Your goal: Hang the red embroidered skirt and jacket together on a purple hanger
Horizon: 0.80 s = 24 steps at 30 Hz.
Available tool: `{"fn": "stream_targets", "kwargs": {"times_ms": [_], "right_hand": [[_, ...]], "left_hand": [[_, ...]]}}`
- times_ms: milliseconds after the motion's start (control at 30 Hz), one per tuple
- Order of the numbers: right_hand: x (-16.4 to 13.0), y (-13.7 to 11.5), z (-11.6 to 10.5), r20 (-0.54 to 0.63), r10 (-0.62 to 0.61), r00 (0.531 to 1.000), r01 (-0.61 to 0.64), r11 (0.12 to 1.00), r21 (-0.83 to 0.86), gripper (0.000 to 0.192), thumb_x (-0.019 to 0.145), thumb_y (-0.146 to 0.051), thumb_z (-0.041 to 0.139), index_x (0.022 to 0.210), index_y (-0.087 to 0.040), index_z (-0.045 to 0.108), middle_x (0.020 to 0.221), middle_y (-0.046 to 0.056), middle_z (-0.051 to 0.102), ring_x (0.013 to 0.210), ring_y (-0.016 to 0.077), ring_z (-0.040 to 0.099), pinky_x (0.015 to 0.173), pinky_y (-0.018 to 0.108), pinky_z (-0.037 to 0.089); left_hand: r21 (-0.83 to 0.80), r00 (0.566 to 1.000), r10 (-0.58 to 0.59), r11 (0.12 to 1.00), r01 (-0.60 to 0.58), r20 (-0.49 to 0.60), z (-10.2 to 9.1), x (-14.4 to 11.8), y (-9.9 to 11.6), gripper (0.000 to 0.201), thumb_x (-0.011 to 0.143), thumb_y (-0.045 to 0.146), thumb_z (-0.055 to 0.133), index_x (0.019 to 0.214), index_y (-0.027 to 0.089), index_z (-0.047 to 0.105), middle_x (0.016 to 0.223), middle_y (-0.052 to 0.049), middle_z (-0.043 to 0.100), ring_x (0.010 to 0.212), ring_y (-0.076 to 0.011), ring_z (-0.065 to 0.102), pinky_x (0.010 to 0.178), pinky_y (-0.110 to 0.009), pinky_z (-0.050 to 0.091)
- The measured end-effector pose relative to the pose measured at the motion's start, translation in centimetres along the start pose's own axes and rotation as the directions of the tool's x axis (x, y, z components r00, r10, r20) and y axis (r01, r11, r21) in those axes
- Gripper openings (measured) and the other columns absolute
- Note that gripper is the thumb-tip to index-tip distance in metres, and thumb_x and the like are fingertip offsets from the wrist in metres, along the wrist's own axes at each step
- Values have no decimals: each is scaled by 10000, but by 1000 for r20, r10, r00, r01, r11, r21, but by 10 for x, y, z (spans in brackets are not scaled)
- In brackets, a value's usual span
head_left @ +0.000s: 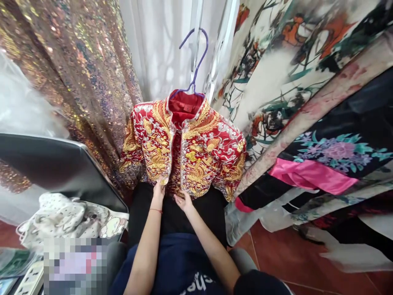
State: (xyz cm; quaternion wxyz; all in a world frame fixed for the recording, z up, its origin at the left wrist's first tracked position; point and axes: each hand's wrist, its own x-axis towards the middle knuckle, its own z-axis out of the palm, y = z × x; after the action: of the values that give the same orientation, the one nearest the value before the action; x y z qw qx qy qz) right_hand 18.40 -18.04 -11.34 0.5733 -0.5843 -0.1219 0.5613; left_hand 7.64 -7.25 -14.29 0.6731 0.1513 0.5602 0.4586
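A red jacket (199, 151) thick with gold and silver embroidery hangs on a purple hanger (196, 61) in front of me. My left hand (159, 189) pinches the bottom hem of the jacket's left front panel. My right hand (183, 200) touches the hem of the other front panel, fingers curled under the edge. A thin red string circles my left wrist. Both forearms reach up from my lap, over dark trousers.
Sequined gold fabric (76, 69) hangs at the left, white sheer cloth (159, 49) behind. Floral printed robes (307, 82) and a black robe with pink trim (322, 164) hang at the right. A dark chair back (58, 164) and white patterned cloth (67, 217) sit at my left.
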Motion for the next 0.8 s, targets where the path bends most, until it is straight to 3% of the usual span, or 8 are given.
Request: {"fn": "stream_targets", "kwargs": {"times_ms": [233, 433, 633, 800], "right_hand": [[38, 24, -24, -99, 129, 987, -114, 983, 146, 388, 965, -391, 617, 1289, -181, 587, 1295, 95, 616, 1097, 222, 642, 921, 440, 568], [40, 42, -17, -12, 157, 988, -153, 975, 163, 382, 960, -380, 627, 1278, -173, 592, 1274, 92, 625, 1082, 218, 648, 909, 436, 573], [43, 45, -25, 53, 117, 992, -124, 981, 152, 378, 959, -377, 630, 1275, -172, 594, 1271, 92, 626, 1079, 217, 648, 907, 434, 574], [46, 48, -31, 81, 104, 991, -116, 981, 154, 375, 959, -376, 630, 1271, -171, 595, 1264, 91, 629, 1072, 215, 650, 902, 430, 576]], "left_hand": [[-34, 980, -93, 994, 100, 174, -29, -17, -22, 376, 962, 378, 607, 1277, 172, 593, 1280, -108, 617, 1085, -220, 639, 916, -436, 570], [103, 903, -220, 975, 195, 370, -33, -26, -33, 134, 917, 198, 667, 1018, 110, 674, 1028, -80, 690, 878, -149, 669, 782, -301, 578], [137, 896, -185, 981, 141, 404, -30, -22, -45, 338, 960, 356, 615, 1235, 160, 611, 1232, -101, 636, 1037, -201, 650, 880, -405, 582], [120, 909, -152, 986, 114, 388, -26, -16, -47, 378, 958, 375, 614, 1272, 164, 597, 1285, -115, 615, 1094, -223, 636, 926, -437, 565]]}}
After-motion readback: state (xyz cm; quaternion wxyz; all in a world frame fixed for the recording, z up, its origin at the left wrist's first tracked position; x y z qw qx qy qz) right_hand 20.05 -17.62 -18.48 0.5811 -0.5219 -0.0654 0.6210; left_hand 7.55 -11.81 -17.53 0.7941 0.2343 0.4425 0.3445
